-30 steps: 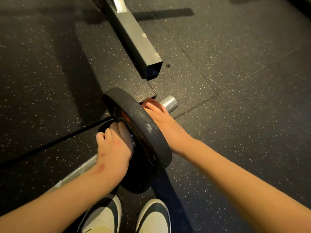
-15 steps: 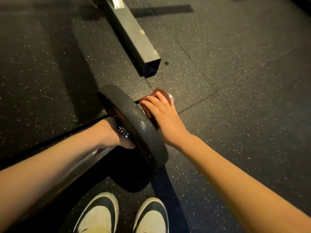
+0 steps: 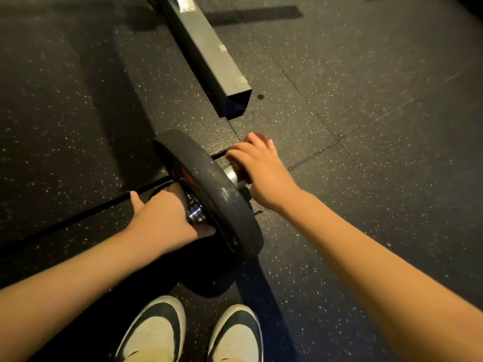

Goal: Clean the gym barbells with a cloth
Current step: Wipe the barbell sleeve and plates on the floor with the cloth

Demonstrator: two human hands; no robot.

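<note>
A barbell lies on the dark rubber floor with one black weight plate (image 3: 209,189) on its end, seen edge-on. My left hand (image 3: 162,220) grips the bar on the inner side of the plate, next to the shiny collar (image 3: 194,211). My right hand (image 3: 257,168) is wrapped over the chrome sleeve end (image 3: 231,175) on the outer side of the plate, with a dark reddish cloth (image 3: 241,171) under the fingers. The tip of the sleeve is hidden by that hand.
A grey square steel beam (image 3: 209,53) of a rack lies on the floor behind the plate, ending at an open end. My two white and black shoes (image 3: 156,333) stand just in front of the plate. Speckled rubber floor tiles (image 3: 366,100) spread to the right.
My right hand with the cloth has slid outward along the sleeve, away from the plate. My left hand has shifted its grip on the bar beside the collar.
</note>
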